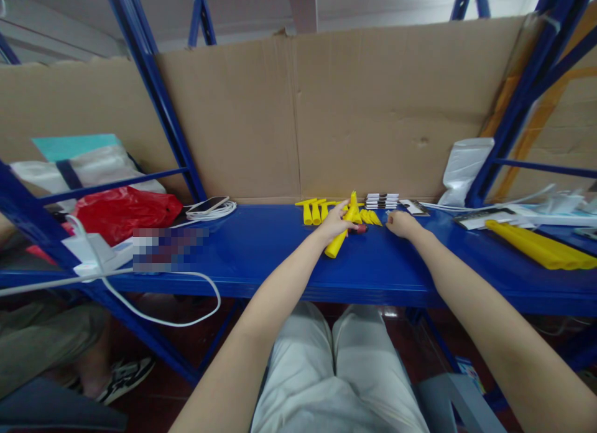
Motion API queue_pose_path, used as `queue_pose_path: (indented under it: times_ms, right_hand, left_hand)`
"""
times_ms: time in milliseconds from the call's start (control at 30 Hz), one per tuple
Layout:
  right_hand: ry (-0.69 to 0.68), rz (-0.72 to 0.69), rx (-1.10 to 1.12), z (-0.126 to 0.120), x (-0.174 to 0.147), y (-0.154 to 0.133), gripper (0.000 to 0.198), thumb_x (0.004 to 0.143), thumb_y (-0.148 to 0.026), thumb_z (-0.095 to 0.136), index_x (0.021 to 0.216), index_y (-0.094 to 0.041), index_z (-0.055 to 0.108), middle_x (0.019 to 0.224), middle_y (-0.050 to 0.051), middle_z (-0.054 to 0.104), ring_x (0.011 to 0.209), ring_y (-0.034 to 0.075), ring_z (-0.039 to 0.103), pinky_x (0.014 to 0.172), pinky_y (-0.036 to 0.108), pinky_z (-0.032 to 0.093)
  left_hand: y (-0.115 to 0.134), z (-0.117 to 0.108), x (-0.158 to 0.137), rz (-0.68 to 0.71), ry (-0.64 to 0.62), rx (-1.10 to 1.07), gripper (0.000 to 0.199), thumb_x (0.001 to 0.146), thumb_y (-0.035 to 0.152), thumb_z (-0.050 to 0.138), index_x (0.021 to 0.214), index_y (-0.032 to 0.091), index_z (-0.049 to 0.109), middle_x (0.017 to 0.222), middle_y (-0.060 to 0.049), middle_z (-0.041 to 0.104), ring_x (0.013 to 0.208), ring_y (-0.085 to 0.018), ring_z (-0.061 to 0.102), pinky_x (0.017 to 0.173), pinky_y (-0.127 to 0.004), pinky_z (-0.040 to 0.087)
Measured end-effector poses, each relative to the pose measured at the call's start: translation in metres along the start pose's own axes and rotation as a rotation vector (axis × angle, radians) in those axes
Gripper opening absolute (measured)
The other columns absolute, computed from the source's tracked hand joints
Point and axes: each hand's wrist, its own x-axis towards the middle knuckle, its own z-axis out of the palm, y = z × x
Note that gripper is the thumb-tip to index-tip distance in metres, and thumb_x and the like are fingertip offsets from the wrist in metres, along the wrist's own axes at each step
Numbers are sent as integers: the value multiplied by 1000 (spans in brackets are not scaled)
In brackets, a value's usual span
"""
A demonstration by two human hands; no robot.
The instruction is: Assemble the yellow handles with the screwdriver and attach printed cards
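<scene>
My left hand (pixel 336 221) is closed around a yellow plastic tool with a thick round handle (pixel 333 246), tilted above the blue shelf. The tool's upper end points toward the cardboard. My right hand (pixel 402 224) is to the right of it, fingers curled together near the shelf; what they pinch, if anything, is too small to make out. Several yellow T-shaped tools (pixel 308 214) lie in a row left of my left hand. Between my hands are small yellow pointed pieces (pixel 370 217) and a dark red object (pixel 359 229), partly hidden.
Behind the hands stand stacked white-and-black packs (pixel 382 201). Long yellow tubes (pixel 541 246) lie at right. A phone (pixel 212 204), white cables and a red bag (pixel 125 212) occupy the left. Cardboard (pixel 364 109) walls the back; a person's leg shows lower left.
</scene>
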Motion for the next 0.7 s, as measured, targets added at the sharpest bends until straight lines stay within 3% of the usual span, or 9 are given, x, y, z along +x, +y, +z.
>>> queue_pose_path:
  times_ms: [233, 700]
  right_hand:
    - [-16, -47, -4, 3, 3, 2, 26, 83, -10, 47, 94, -11, 71, 98, 16, 71, 91, 23, 66, 82, 29, 46]
    - [-5, -77, 4, -1, -1, -2, 29, 78, -7, 48, 94, -13, 72, 100, 13, 72, 95, 22, 66, 83, 26, 46]
  left_hand:
    - [0, -4, 3, -56, 2, -176, 93, 63, -11, 62, 146, 19, 33, 109, -13, 67, 69, -13, 67, 51, -17, 47]
    - [-6, -7, 8, -148, -95, -122, 93, 62, -9, 66, 145, 20, 35, 104, -12, 69, 58, -9, 62, 50, -19, 47]
